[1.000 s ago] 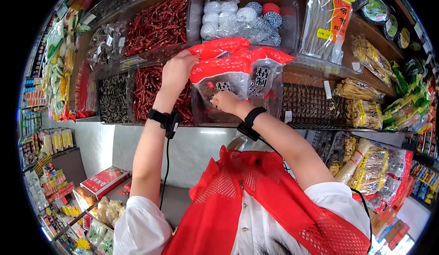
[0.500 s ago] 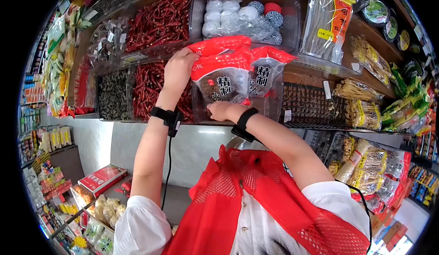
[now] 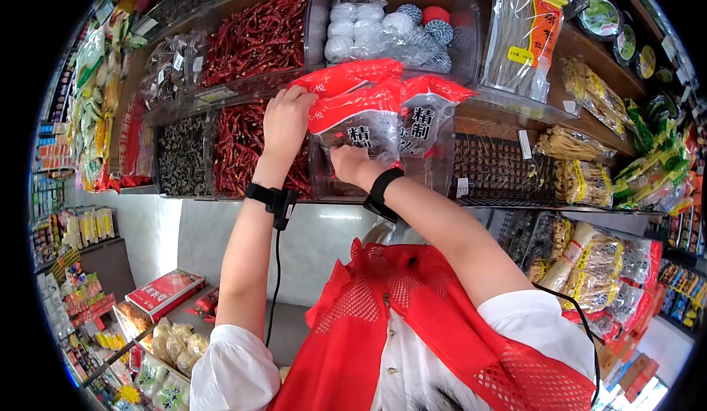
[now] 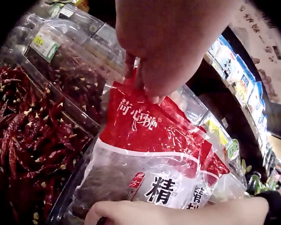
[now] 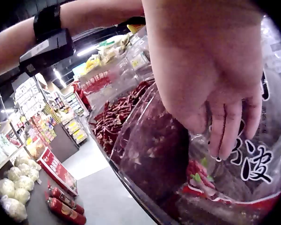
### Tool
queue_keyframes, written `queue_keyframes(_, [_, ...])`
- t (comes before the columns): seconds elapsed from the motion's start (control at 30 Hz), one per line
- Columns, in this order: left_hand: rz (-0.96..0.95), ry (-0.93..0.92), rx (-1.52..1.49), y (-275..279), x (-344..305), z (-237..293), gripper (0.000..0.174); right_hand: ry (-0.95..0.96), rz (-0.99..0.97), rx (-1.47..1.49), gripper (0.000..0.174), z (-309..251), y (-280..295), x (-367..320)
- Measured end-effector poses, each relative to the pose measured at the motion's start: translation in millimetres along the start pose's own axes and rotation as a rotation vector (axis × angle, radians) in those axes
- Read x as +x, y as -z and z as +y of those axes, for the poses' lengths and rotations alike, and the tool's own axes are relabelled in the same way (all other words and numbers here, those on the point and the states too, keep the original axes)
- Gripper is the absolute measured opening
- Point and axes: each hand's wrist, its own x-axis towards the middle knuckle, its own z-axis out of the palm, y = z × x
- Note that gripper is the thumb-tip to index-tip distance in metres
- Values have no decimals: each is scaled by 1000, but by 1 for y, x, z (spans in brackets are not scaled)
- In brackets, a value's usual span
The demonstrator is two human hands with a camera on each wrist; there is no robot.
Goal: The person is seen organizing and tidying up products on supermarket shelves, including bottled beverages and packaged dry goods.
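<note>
A clear plastic food bag [image 3: 346,113] with a red printed top and black lettering stands in a shelf bin. My left hand [image 3: 287,124] pinches its red top at the left corner. In the left wrist view the fingertips bunch the red film [image 4: 136,108]. My right hand [image 3: 353,166] lies against the bag's lower front, and in the right wrist view its fingers [image 5: 220,126] reach fairly straight down over the printed film. A matching bag [image 3: 423,120] stands right beside it on the right, partly overlapped. The right thumb is hidden in the right wrist view.
Dried red chillies [image 3: 254,35] fill bins to the left, beside a bin of dark dried goods [image 3: 184,157]. String balls [image 3: 357,24] sit in the bin behind. A wire basket [image 3: 501,164] and noodle packs [image 3: 585,183] are on the right. Clear bin walls surround the bags.
My right hand slid down toward the bag's lower edge, then came back up and a little left across its front. The left hand keeps its hold on the red top.
</note>
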Motion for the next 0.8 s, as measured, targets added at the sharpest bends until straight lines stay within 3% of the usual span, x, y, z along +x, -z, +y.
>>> queue_keyframes(0.07, [2,-4,-3,7,2,4,12,7,2,18,21,3,3,-1])
queue_keyframes(0.13, [89,14,-4,23,-1,15,17,132,-158,-42,22,7,14,-11])
queue_keyframes(0.17, [62,16,-61,25,-9,17,19,63,-150,-69,21,0,33,-25])
queue_keyframes(0.27, [-119,-14,-168,20,-45,20,32,241,604,-242,43,16,34,-43])
queue_keyframes(0.33, [-301,-32,-50,18,-55,37,50,212,698,-370,49,23,55,-49])
queue_keyframes(0.37, [-298,-36,-50,10,-58,39,50,176,790,-492,56,26,64,-49])
queue_keyframes(0.43, [-375,13,64,-9,-65,38,71,157,734,-506,64,41,72,-38])
queue_keyframes(0.53, [-351,35,151,-21,-57,36,81,159,636,-491,75,53,86,-37])
queue_keyframes(0.63, [-357,40,195,-25,-48,33,80,168,731,-517,80,72,88,-36])
queue_keyframes(0.8, [-340,51,214,-30,-38,27,74,140,717,-456,74,67,109,-56])
